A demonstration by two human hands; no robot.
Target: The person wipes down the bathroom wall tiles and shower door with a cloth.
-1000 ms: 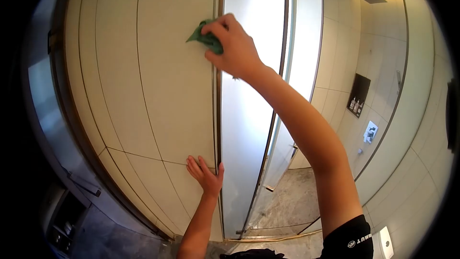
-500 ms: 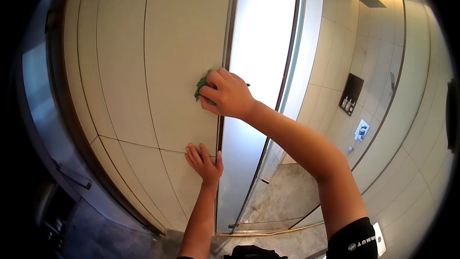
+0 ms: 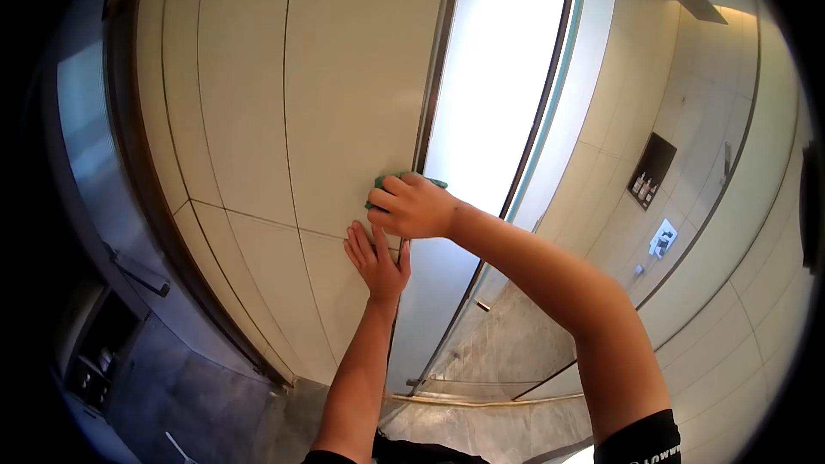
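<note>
The right hand (image 3: 417, 206), mid-frame, grips a crumpled green cloth (image 3: 437, 182) against the cream tiled wall (image 3: 361, 77), beside a dark metal door-frame strip (image 3: 439, 60). Just below, the left hand (image 3: 378, 268) lies open on the tiles, seemingly gripping nothing. The hands are so close that a downward stroke could bump the left fingers; the strip's edge might snag bunched cloth. Count: two hands, one cloth, one strip, one frosted glass panel (image 3: 503, 60) right of it, one square metal shower head (image 3: 698, 6), upper right.
</note>
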